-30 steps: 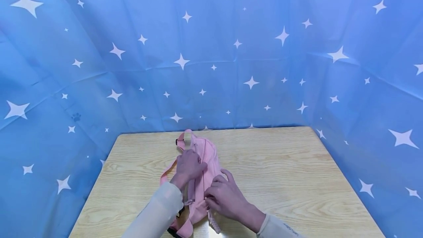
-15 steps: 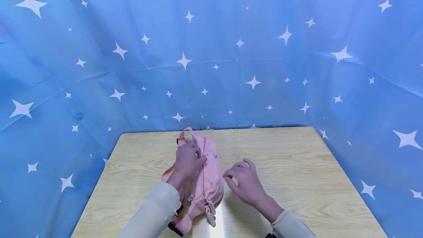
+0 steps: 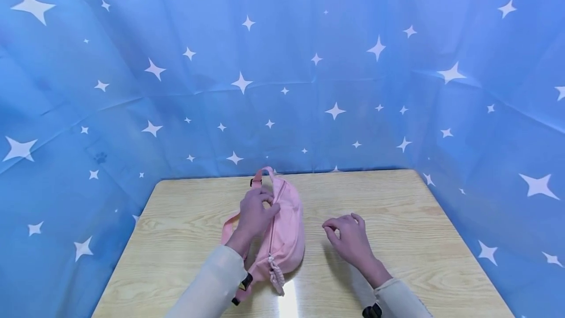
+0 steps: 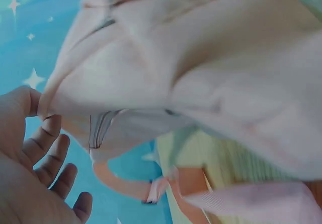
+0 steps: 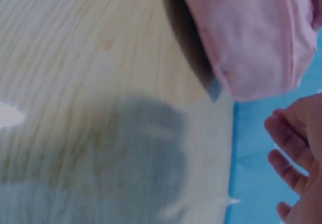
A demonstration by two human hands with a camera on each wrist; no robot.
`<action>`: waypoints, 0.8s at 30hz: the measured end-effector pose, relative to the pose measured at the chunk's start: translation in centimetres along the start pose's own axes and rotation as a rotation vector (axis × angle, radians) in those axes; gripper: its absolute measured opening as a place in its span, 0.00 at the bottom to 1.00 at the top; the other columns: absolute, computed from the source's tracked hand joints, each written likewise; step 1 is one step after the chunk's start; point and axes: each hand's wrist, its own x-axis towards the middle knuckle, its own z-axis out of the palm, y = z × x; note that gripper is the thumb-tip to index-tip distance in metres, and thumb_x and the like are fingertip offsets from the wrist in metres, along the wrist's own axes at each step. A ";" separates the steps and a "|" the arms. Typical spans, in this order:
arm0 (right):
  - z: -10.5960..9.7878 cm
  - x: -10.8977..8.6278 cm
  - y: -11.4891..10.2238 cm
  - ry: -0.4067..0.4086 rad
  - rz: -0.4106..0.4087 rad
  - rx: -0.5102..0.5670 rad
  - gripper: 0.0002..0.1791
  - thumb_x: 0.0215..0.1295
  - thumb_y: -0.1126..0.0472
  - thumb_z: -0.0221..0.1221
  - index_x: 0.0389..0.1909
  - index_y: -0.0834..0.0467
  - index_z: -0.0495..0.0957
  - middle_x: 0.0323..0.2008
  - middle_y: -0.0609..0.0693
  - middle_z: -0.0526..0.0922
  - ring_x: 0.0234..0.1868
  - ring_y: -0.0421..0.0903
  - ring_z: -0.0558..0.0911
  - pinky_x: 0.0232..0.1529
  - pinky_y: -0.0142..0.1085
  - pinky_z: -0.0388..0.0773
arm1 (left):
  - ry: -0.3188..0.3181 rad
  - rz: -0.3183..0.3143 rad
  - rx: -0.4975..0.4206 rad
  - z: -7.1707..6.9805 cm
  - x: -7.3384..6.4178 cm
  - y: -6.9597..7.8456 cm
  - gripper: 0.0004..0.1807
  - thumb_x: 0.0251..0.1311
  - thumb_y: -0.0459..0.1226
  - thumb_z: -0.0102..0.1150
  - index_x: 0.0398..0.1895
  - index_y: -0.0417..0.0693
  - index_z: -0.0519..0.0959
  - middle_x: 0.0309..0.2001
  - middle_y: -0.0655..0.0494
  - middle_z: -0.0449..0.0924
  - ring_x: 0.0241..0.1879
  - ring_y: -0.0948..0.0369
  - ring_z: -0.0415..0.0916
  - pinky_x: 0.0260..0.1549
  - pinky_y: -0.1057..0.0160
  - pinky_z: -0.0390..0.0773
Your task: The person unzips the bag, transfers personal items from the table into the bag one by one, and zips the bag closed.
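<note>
A soft pink bag (image 3: 288, 229) with a long zipper and straps is held up on its edge. My left hand (image 3: 256, 212) pinches its fabric near the zipper between thumb and fingers. The left wrist view shows the pinch at the bag's edge (image 4: 131, 68), the other fingers loosely spread below. A braided zipper pull (image 3: 276, 274) hangs at the near end of the zipper. My right hand (image 3: 348, 239) hovers to the right of the bag, apart from it. Its fingers are loosely curled with nothing visible in them; the right wrist view shows several of these fingers (image 5: 288, 171).
The bag stands on a light wood-grain table (image 3: 397, 220). A pink strap (image 3: 229, 227) loops out on the bag's left, and a black buckle (image 3: 256, 182) sits near its top. A blue curtain with white stars (image 3: 282, 63) surrounds the table's back and sides.
The right hand has let go at the zipper's near end and moved away to the right. The left hand has kept its pinch, and the bag has shifted slightly right and turned more upright.
</note>
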 end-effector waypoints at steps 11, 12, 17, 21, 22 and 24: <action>0.5 -0.8 1.9 -0.059 0.082 -0.015 0.04 0.59 0.62 0.63 0.32 0.50 0.85 0.30 0.40 0.84 0.37 0.46 0.79 0.57 0.60 0.56 | -0.012 -0.067 0.307 0.0 -2.0 -4.4 0.17 0.53 0.42 0.62 0.09 0.55 0.71 0.32 0.55 0.77 0.43 0.47 0.74 0.41 0.43 0.71; 0.5 -0.8 1.9 -0.061 0.080 -0.016 0.04 0.59 0.62 0.63 0.32 0.50 0.85 0.29 0.40 0.84 0.37 0.46 0.79 0.57 0.60 0.57 | -0.023 -0.058 0.322 0.1 -2.3 -4.5 0.18 0.54 0.43 0.62 0.09 0.55 0.71 0.31 0.55 0.76 0.43 0.47 0.74 0.41 0.43 0.71; 0.6 -1.0 2.1 -0.069 0.082 -0.018 0.04 0.58 0.63 0.63 0.32 0.51 0.85 0.28 0.37 0.82 0.36 0.45 0.78 0.57 0.60 0.56 | -0.053 -0.038 0.359 0.9 -3.0 -4.5 0.23 0.60 0.46 0.60 0.08 0.55 0.68 0.28 0.58 0.72 0.41 0.50 0.73 0.39 0.43 0.71; 0.7 -1.1 2.2 -0.068 0.081 -0.019 0.04 0.58 0.63 0.63 0.31 0.50 0.85 0.28 0.36 0.81 0.36 0.45 0.78 0.56 0.60 0.56 | -0.058 -0.055 0.373 1.2 -3.1 -4.5 0.22 0.61 0.48 0.59 0.10 0.56 0.69 0.32 0.57 0.73 0.44 0.52 0.72 0.45 0.45 0.70; 0.7 -1.1 2.2 -0.067 0.079 -0.020 0.04 0.58 0.63 0.63 0.31 0.50 0.85 0.28 0.36 0.81 0.36 0.45 0.78 0.56 0.60 0.56 | -0.056 -0.057 0.372 1.3 -3.0 -4.5 0.21 0.61 0.48 0.59 0.11 0.56 0.70 0.32 0.56 0.73 0.45 0.51 0.72 0.46 0.45 0.69; 0.7 -1.1 2.2 -0.067 0.077 -0.022 0.04 0.58 0.63 0.63 0.31 0.51 0.85 0.27 0.36 0.81 0.36 0.45 0.78 0.56 0.61 0.57 | -0.047 -0.045 0.369 1.4 -3.1 -4.5 0.20 0.60 0.49 0.60 0.12 0.57 0.70 0.32 0.56 0.73 0.46 0.51 0.71 0.48 0.45 0.68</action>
